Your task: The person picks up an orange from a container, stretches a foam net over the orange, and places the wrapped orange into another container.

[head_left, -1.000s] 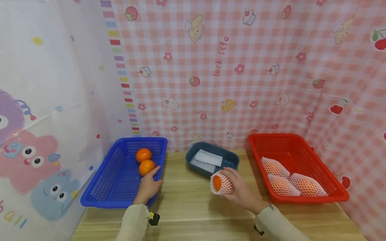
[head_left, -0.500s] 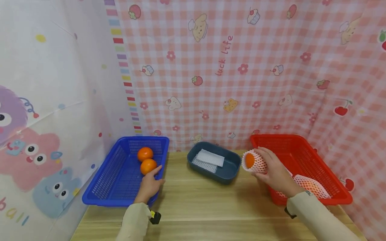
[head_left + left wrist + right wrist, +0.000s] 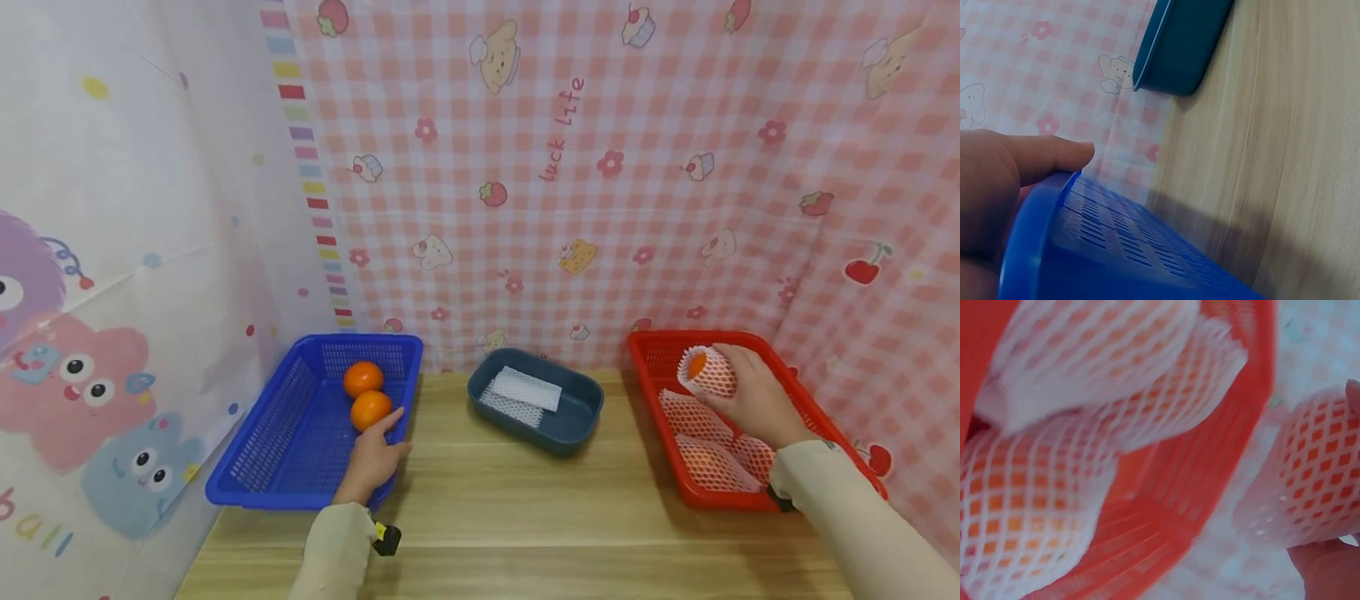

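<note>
My right hand (image 3: 759, 398) grips an orange in a white foam net (image 3: 709, 372) above the red basket (image 3: 678, 475). Orange skin shows at the net's open end. Below it, several netted oranges (image 3: 712, 465) lie in that basket, partly hidden by my hand; the right wrist view shows these netted oranges (image 3: 1029, 512) up close. My left hand (image 3: 371, 460) rests at the right rim of the blue basket (image 3: 288, 433), its index finger and thumb extended. A thumb (image 3: 1054, 153) lies across the rim in the left wrist view. Two bare oranges (image 3: 363, 380) sit in the blue basket.
Between the baskets stands a dark teal tray (image 3: 573, 421) with white foam nets (image 3: 525, 390) lying flat inside. Everything stands on a wooden table (image 3: 510, 508). A pink checked cloth (image 3: 540, 208) hangs behind, and a white printed cloth (image 3: 187, 250) hangs on the left.
My right hand has carried the netted orange rightward from in front of the teal tray to over the red basket. The left hand has stayed at the blue basket's rim.
</note>
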The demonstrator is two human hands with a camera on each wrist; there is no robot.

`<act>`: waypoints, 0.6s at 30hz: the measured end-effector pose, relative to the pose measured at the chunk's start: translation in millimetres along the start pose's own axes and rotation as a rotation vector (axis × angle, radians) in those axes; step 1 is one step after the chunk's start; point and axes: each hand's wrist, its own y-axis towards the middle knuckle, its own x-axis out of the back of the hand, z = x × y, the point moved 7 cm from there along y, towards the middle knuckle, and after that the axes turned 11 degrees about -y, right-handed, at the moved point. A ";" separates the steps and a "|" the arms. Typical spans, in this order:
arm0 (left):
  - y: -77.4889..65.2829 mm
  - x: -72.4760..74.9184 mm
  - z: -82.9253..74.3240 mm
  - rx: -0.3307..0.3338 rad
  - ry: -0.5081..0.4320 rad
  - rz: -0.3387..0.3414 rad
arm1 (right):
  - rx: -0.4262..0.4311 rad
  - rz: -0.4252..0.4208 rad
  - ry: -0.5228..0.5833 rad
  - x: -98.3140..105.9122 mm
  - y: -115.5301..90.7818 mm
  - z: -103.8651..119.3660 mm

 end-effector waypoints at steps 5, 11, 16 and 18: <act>1.9 3.7 -0.8 -0.009 -0.004 -0.014 | -0.062 0.190 -0.035 -9.9 6.9 -32.3; 1.0 5.7 -0.6 -0.006 -0.001 -0.015 | -0.224 0.431 -0.014 -20.8 10.5 -62.4; -2.9 3.4 2.8 -0.001 -0.003 -0.009 | -0.302 0.493 -0.024 -33.8 -0.2 -82.5; -3.8 2.3 4.6 0.005 -0.007 -0.009 | -0.298 0.517 -0.036 -36.7 -4.0 -82.4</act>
